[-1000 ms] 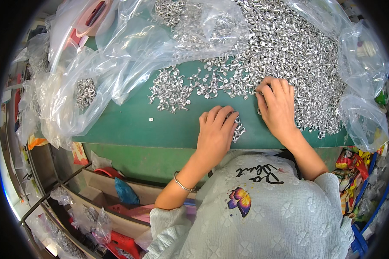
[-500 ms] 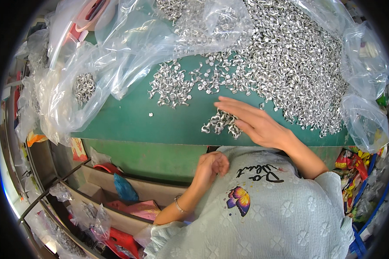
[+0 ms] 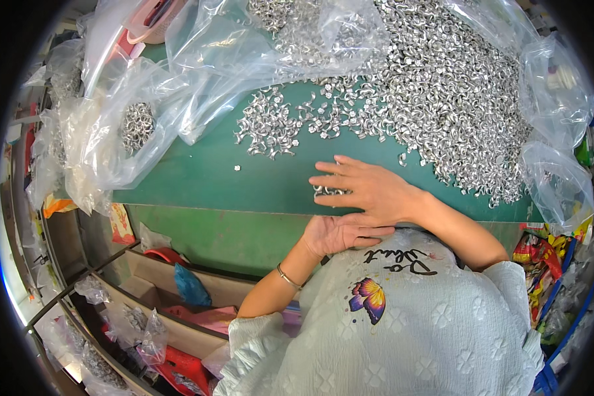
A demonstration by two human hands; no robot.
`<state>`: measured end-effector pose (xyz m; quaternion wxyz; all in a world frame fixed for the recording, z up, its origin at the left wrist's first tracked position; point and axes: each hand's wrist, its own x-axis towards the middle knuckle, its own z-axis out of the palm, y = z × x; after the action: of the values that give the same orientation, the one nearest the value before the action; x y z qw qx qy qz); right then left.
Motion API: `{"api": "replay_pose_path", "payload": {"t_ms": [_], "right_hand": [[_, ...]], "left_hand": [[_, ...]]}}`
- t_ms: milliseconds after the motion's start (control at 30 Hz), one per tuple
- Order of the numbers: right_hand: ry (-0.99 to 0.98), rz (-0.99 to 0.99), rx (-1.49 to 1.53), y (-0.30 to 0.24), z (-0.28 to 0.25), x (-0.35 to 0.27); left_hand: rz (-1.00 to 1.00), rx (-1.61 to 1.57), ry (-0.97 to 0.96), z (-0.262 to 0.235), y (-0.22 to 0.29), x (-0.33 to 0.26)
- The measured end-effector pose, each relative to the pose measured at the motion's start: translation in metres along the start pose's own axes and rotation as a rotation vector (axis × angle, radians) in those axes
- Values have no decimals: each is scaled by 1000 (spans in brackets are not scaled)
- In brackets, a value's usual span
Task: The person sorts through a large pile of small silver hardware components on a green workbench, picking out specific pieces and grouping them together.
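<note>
A small group of shiny silver metal pieces, curved like little hooks (image 3: 330, 191), lies near the front edge of the green table. My right hand (image 3: 369, 191) is spread palm down over them, its fingers apart and hiding most of the group. Just below the table edge, my left hand (image 3: 343, 235) is held palm up with its fingers stretched out, partly under the right hand. No piece shows on the visible part of the left palm.
A large heap of the same silver pieces (image 3: 455, 105) covers the right and back of the table (image 3: 198, 178), with a smaller cluster (image 3: 268, 123) at its left. Clear plastic bags (image 3: 158, 99) drape the left side. An open drawer (image 3: 237, 288) sits below.
My left hand has risen to the table edge and turned from loosely curled to palm up, fingers stretched. My right hand has moved slightly left and down, spreading its fingers over the pieces.
</note>
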<state>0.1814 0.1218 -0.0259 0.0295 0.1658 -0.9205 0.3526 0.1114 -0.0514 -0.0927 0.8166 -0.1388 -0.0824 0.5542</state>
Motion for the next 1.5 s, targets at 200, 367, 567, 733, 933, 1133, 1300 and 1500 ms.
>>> {"api": "replay_pose_path", "payload": {"t_ms": [200,367,567,733,933,1133,1300,1500], "right_hand": [[-21,0,55,-27,18,-22],[70,-77,65,-49,37,-44],[317,-163,326,-51,41,-49],[835,129,255,-63,-1,-92],[1389,488,234,-75,5,-148],[1866,507,658,-77,14,-177],[1928,485,727,-66,13,-198],[1820,603,670,-69,11,-203]], "left_hand": [[182,-316,44,-13,-12,-7],[111,-297,288,-44,-4,-26],[101,101,498,-36,-8,-10],[252,421,871,-26,-23,-33],[279,498,763,63,-50,9],[-78,666,522,131,-99,216],[-15,759,353,155,-157,368],[-33,1204,229,151,-154,343]]}}
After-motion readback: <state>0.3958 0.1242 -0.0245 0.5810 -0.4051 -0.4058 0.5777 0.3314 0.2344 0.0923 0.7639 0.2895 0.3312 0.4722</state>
